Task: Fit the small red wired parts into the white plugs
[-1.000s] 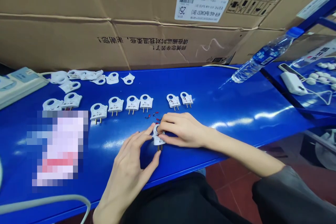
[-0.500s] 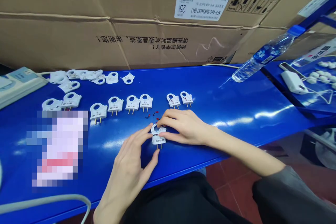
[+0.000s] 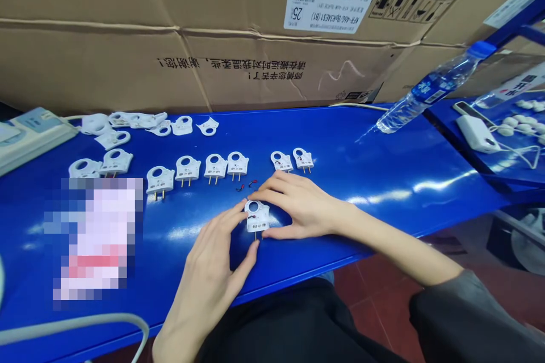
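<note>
A white two-pin plug half point(image 3: 263, 221) with a round hole and two brass pins lies in front of me, pins toward me. My left hand point(image 3: 213, 264) is closed around its left side, fingertips at the upper left edge and thumb by the left pin. My right hand point(image 3: 304, 207) spans its right side, fingers at the top edge and thumb beside the right pin. A small dark piece is visible in the plug half's left part. Just behind it lie small red-and-black wire pieces point(image 3: 240, 188). Two similar plug halves point(image 3: 302, 160) stand beyond my right hand.
More plug halves point(image 3: 187, 171) stand in a row to the left, with loose white covers point(image 3: 182, 125) behind. A power strip point(image 3: 38, 133) sits at far left, near a blurred pink-white item point(image 3: 102, 232). A water bottle point(image 3: 430, 91) and cardboard boxes point(image 3: 238, 79) are at the back.
My right thumb has moved from the face of the plug half down to its pins, and my right fingers have shifted to its top edge. My left hand stays nearly still.
</note>
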A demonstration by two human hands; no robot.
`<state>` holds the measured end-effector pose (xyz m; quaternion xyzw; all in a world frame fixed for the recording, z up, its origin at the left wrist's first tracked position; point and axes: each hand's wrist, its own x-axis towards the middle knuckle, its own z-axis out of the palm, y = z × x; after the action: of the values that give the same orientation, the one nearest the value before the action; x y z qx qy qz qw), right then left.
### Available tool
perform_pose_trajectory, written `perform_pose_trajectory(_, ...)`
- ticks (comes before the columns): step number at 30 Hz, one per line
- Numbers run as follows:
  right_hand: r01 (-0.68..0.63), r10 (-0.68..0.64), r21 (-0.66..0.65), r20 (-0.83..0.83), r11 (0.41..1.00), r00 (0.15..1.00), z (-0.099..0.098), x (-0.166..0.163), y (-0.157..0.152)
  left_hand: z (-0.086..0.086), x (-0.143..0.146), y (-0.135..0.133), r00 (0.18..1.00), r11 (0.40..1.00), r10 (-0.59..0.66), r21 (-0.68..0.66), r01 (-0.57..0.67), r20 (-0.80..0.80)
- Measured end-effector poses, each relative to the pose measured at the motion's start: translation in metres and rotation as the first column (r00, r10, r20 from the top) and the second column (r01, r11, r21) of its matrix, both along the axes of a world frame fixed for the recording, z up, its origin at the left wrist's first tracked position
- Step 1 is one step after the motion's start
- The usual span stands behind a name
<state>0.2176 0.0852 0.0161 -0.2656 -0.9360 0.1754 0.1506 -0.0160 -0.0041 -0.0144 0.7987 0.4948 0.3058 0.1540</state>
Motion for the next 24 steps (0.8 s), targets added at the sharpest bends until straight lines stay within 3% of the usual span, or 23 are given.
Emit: perform_pose_trajectory(24, 0.02, -0.021, -0.021, -0.019, 1.0, 1.0, 0.0029, 0.0026, 0.0003, 0.0012, 0.0012, -0.0009, 0.999, 0.999, 0.026, -0.02, -0.027, -0.036)
